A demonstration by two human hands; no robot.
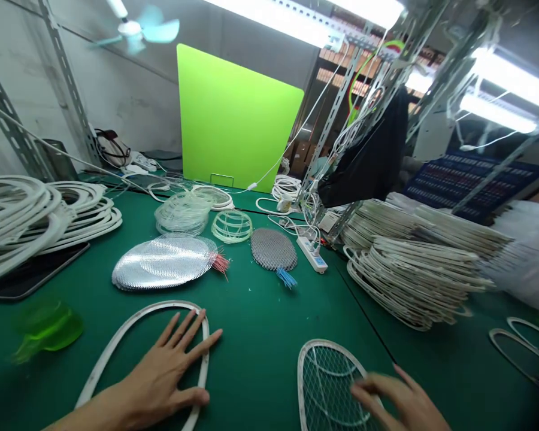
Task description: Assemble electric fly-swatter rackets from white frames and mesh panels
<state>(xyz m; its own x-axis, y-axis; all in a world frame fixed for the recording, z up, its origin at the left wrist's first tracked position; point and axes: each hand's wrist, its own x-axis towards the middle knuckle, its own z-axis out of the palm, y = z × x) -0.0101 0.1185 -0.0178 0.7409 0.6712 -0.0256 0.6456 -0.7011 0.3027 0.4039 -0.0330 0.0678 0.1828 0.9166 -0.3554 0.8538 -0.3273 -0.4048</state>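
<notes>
White rim against green: a worker's left hand (168, 368) lies flat and spread over a bare frame (161, 306) at eight o'clock on the table (260, 323), its thumb and fingertips resting across the rim's right side without closing around it. At five o'clock, the right hand (397, 398) reaches over the right edge of a netted frame (317, 383); blur leaves unclear whether thumb and finger pinch it or merely hover. A silver mesh (166, 261) with red strands (221, 262) lies at ten o'clock, a grey mesh (273, 248) with blue strands (287, 277) at twelve, a stack of frames (413, 287) between two and three. The step in hand appears to be steadying the bare frame while handling the netted one. Judging by the pose, the next move calls for a sure right-hand grip on the netted edge and only light pressure from the left.
</notes>
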